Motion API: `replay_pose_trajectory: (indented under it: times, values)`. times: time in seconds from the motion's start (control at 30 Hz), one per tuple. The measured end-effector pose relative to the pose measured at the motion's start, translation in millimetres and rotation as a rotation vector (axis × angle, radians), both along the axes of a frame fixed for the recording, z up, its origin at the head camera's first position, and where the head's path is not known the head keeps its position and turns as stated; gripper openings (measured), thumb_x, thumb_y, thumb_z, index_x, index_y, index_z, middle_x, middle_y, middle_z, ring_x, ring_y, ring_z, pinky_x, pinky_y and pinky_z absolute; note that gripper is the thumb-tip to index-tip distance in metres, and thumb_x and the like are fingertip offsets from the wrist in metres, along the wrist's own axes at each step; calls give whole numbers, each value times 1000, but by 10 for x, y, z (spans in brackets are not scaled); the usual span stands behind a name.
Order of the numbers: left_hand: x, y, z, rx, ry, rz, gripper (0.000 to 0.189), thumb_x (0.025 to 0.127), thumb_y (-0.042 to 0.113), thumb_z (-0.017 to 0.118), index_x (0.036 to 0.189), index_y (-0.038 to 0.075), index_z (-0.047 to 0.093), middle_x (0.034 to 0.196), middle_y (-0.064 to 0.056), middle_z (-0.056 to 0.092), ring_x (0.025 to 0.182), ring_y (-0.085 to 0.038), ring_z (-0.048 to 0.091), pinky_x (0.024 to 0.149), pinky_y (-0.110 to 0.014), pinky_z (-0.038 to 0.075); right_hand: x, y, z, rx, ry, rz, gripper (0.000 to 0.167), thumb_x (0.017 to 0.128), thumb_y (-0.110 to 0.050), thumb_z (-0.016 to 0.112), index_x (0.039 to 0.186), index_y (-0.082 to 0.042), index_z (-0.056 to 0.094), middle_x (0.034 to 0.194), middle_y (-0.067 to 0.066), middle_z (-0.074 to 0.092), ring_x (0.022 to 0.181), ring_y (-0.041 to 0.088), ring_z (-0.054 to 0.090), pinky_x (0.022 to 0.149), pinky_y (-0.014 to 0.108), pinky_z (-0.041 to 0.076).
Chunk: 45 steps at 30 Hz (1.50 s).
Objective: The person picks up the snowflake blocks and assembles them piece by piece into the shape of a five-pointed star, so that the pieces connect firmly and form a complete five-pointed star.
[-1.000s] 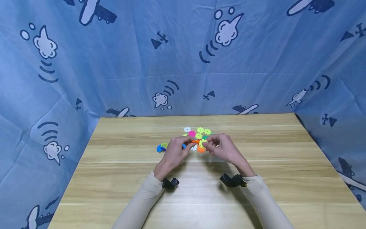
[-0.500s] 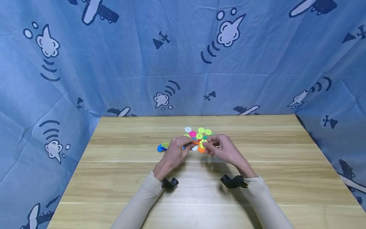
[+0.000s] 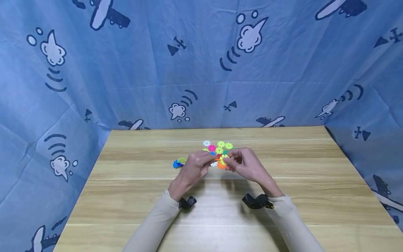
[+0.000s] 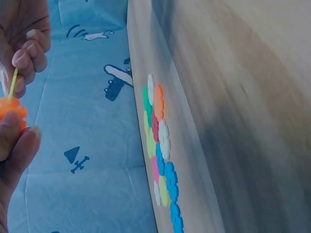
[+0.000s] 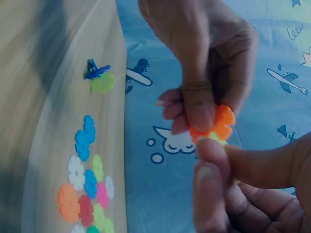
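Between the two hands, an orange notched snowflake disc meets a yellow one at an angle, edges touching. My left hand pinches the orange disc between thumb and fingers, covering most of it in the head view. The yellow disc is pinched by my right hand, and shows edge-on in the left wrist view. Fingertips hide how deep the two discs' notches engage. Both hands are above the table, close to a group of loose snowflake discs, among them a white one and a pink one.
To the left of the loose group, interlocked blue discs stand beside a yellow-green disc. A wooden table lies beneath. Blue patterned cloth hangs behind it and at the sides.
My left hand's fingers have shifted and turned over the orange disc, so less of it shows. The right hand keeps its pinch on the yellow disc, nearly in place.
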State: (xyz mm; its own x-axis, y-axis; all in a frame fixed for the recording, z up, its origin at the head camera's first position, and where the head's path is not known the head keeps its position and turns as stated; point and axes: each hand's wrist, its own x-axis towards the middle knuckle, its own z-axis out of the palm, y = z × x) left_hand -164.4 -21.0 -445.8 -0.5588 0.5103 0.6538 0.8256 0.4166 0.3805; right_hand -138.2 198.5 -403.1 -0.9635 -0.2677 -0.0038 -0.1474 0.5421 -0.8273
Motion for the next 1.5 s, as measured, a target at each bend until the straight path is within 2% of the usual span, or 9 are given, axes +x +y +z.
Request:
replay_pose_trajectory:
  times: [0.2, 0.53, 0.83, 0.97, 1.1, 1.2, 1.33, 1.4, 1.5]
  values:
    - [14, 11, 16, -17, 19, 27, 24, 89, -12, 71, 100, 7, 81, 86, -4, 78, 75, -14, 71, 74, -22, 62, 6, -35, 3, -18, 17, -19, 20, 101, -15, 68, 86, -4, 71, 70, 4, 74, 61, 15, 67, 54, 26, 53]
    - [24, -1, 9, 1, 49, 14, 33, 82, -19, 66, 102, 2, 81, 87, -7, 80, 77, -17, 73, 74, -24, 63, 12, -64, -14, -74, -8, -23, 16, 101, -12, 68, 93, 1, 73, 74, 16, 75, 61, 16, 69, 57, 34, 61]
    - [40, 14, -8, 45, 49, 10, 31, 83, -18, 66, 98, 3, 81, 83, -6, 78, 73, -15, 71, 70, -22, 62, 51, -81, 6, -114, -27, -17, 18, 102, -12, 66, 95, 2, 73, 73, 10, 75, 63, 16, 69, 62, 38, 63]
    - [25, 27, 37, 48, 25, 1, 25, 87, -14, 70, 101, 3, 81, 86, -7, 79, 77, -15, 74, 74, -22, 63, 30, -13, 63, -102, -64, 7, 20, 104, -15, 65, 92, 0, 70, 75, 7, 74, 66, 21, 70, 63, 33, 62]
    - [-12, 62, 98, 46, -7, 7, 14, 91, -6, 75, 101, 3, 80, 90, -7, 80, 80, -15, 75, 77, -21, 62, -17, 24, 73, -96, -60, -19, 24, 105, -22, 63, 97, -1, 71, 79, 8, 75, 68, 21, 70, 64, 32, 62]
    - [-29, 80, 128, 51, -52, 21, 11, 92, 0, 77, 103, 2, 79, 92, -7, 80, 78, -13, 74, 75, -18, 61, -60, 52, 27, -112, -34, -55, 31, 107, -30, 61, 98, -2, 72, 84, 17, 75, 67, 21, 69, 64, 38, 63]
    - [-40, 71, 134, 69, -131, 64, 13, 93, 4, 77, 105, 2, 79, 89, -6, 78, 70, -11, 68, 70, -16, 59, -137, 79, -146, -92, 6, -107, 40, 109, -35, 56, 97, -1, 73, 89, 25, 74, 70, 32, 71, 62, 44, 63]
    - [-41, 57, 124, 75, -171, 89, 13, 94, 5, 77, 106, 2, 79, 87, -6, 78, 68, -10, 66, 67, -15, 58, -170, 75, -265, -48, 13, -131, 39, 109, -34, 56, 99, 0, 74, 88, 22, 75, 70, 35, 71, 60, 40, 62]
    - [-37, 35, 104, 72, -212, 108, 11, 95, 7, 76, 105, 3, 79, 86, -5, 77, 66, -9, 65, 65, -14, 57, -185, 38, -431, 54, 2, -151, 32, 107, -29, 61, 103, -1, 75, 86, 16, 76, 68, 29, 70, 59, 30, 57]
